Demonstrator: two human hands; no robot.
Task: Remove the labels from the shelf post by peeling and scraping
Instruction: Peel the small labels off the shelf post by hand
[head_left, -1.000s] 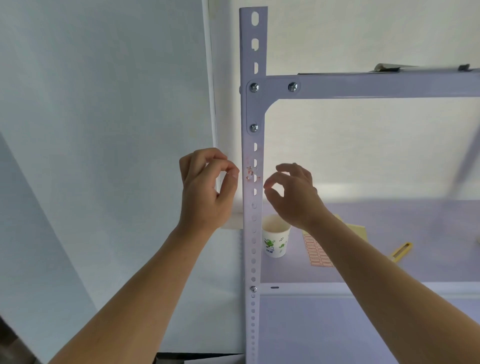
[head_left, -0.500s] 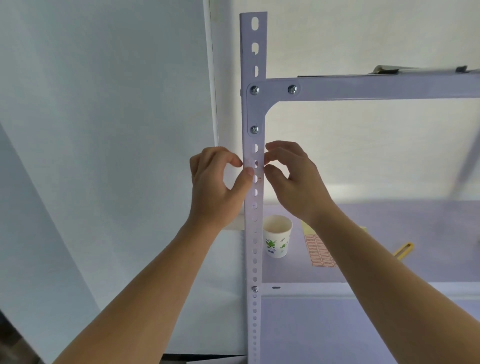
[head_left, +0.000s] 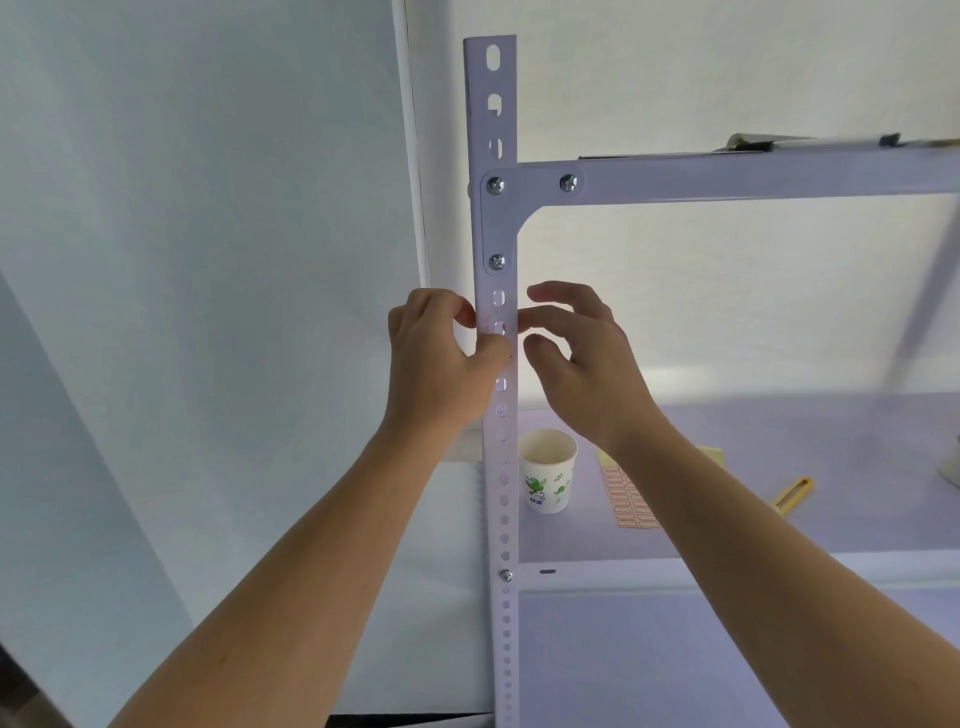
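Shelf post (head_left: 493, 130): white perforated steel angle, upright, at the left front corner of the rack, bolted to a horizontal rail near the top. Label remnant (head_left: 488, 327): faint pinkish patch on the post face below the lowest bracket bolt, around a slot; edges too blurred to resolve.

label residue on shelf post (head_left: 500, 467) hidden under left thumb, sticker sheet (head_left: 631, 501) partly behind right forearm

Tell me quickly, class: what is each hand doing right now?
Left hand: thumb pressed on the shelf post, holding nothing visible.
Right hand: open, fingertip touching the post's edge, holding nothing.
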